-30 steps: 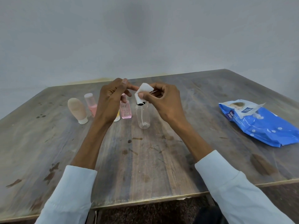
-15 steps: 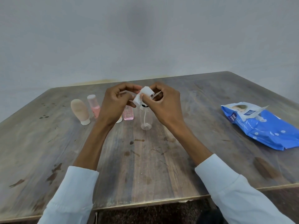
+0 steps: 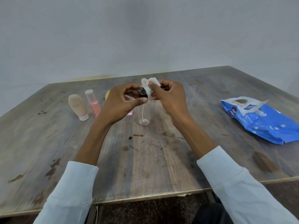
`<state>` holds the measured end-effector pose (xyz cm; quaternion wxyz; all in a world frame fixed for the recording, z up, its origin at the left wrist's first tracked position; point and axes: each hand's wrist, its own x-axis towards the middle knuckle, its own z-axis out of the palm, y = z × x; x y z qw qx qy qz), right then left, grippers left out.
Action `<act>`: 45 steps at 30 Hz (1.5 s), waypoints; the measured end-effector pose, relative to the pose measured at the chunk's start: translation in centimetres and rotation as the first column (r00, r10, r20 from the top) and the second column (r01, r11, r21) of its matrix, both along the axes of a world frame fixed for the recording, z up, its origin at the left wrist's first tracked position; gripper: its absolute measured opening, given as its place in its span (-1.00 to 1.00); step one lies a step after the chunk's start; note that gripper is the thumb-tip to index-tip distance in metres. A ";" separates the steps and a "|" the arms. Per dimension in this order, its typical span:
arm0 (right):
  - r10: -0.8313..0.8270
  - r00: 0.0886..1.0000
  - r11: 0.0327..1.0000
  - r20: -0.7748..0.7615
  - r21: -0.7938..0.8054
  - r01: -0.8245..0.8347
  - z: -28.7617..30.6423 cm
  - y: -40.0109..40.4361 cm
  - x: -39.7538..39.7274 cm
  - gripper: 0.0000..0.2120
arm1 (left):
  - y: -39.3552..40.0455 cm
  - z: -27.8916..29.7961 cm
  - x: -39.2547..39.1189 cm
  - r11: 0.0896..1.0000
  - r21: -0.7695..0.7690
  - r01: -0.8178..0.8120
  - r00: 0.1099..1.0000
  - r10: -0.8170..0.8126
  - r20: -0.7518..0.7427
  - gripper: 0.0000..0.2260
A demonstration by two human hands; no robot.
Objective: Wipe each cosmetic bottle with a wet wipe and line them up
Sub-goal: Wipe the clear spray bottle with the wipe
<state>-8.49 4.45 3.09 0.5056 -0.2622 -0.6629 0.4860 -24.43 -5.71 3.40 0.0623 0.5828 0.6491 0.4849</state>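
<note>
A clear spray bottle (image 3: 144, 115) with a black nozzle stands upright mid-table. My left hand (image 3: 121, 103) pinches its neck just under the nozzle. My right hand (image 3: 169, 98) holds a folded white wet wipe (image 3: 149, 88) against the nozzle's right side and top. To the left stand a beige tube (image 3: 77, 107) on its white cap and a pink bottle (image 3: 93, 103) with a clear cap. A yellow item (image 3: 107, 94) and a pink bottle (image 3: 130, 113) peek out behind my left hand, mostly hidden.
A blue pack of wet wipes (image 3: 262, 118) lies at the right with its flap open. The worn wooden table (image 3: 145, 159) has stains; its near edge runs just above my white sleeves. A plain grey wall stands behind.
My left hand has shifted from the wipe to gripping the bottle's neck, uncovering the black nozzle. The wipe has moved up and to the nozzle's right. The head camera tilted slightly.
</note>
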 end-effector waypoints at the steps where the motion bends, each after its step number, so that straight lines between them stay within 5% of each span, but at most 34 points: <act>1: -0.015 1.000 1.000 -0.002 -0.006 0.015 0.0 0.1 0.1 -0.84 | 0.0 0.0 -0.2 1.000 -0.004 -0.013 1.000 0.013 0.012 -0.65; 8: -0.002 0.994 1.000 -0.105 -0.022 -0.001 0.5 0.5 1.0 -0.82 | -0.2 0.7 -0.6 0.988 0.136 0.070 0.974 -0.097 0.202 -0.60; 20: 0.035 0.989 0.831 0.146 0.545 -0.110 -0.4 -1.1 -0.3 -0.88 | -0.1 0.6 -1.3 0.965 0.251 -0.072 0.964 0.003 0.267 -0.67; 28: 0.110 0.980 0.778 0.164 0.599 -0.188 -0.1 -1.4 0.0 -0.90 | -0.5 1.1 -2.0 0.802 0.411 -0.435 0.853 0.220 0.473 -0.64; 35: 0.035 0.998 0.770 0.057 0.635 -0.063 0.2 -1.4 0.1 -0.90 | -0.1 0.9 0.8 0.918 0.352 -0.183 0.958 0.086 0.272 -0.64; 41: 0.057 0.972 0.757 0.226 0.626 -0.190 -0.4 -1.1 -0.1 -0.91 | -0.8 1.6 -1.6 0.767 0.455 -0.452 0.845 0.205 0.494 -0.60; 45: 0.025 0.981 0.767 0.192 0.626 -0.142 -0.5 -1.2 0.1 -0.91 | -0.8 1.5 -1.9 0.754 0.451 -0.478 0.827 0.214 0.519 -0.59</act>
